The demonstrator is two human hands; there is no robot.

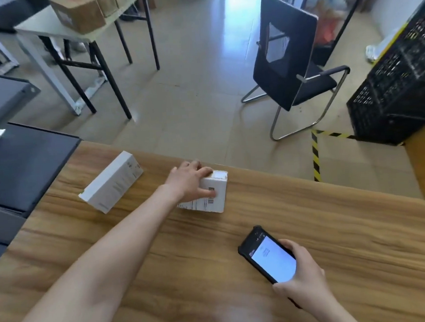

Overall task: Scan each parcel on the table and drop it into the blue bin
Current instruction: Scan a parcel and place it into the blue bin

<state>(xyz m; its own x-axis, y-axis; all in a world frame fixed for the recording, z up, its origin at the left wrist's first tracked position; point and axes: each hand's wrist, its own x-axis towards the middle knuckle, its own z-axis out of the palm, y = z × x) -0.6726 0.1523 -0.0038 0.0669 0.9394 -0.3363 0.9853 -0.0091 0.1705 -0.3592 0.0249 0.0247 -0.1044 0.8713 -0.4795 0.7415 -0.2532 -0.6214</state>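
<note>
While two parcels sit on the wooden table (337,240), neither is scanned as far as I can judge. At ten o'clock: long white carton (111,183), lying flat and skewed, untouched, well apart from both hands; likely waiting its turn. At twelve o'clock, near the table's far edge: left hand (187,180), arm stretched across, fingers curled over the far top edge of the small white parcel (220,185), thumb pressed just beside a barcode. A firm grasp, probably to steady the box or tip its printed face toward the reader. Parcel itself: squat white card box, resting on the table, shipping label (204,203) with barcodes and fine print facing up toward the person, glossy tape patch at the far corner. Looks light enough for one hand. At four o'clock: handheld scanner (268,253), black rugged casing, screen lit pale, head aimed toward eleven o'clock, roughly at the parcel but apart from it. Right hand (302,277) wraps its fingers round the scanner's lower end; cannot tell whether the device touches the table. At two o'clock, on the floor: black slatted crate (397,85). No blue bin visible.
</note>
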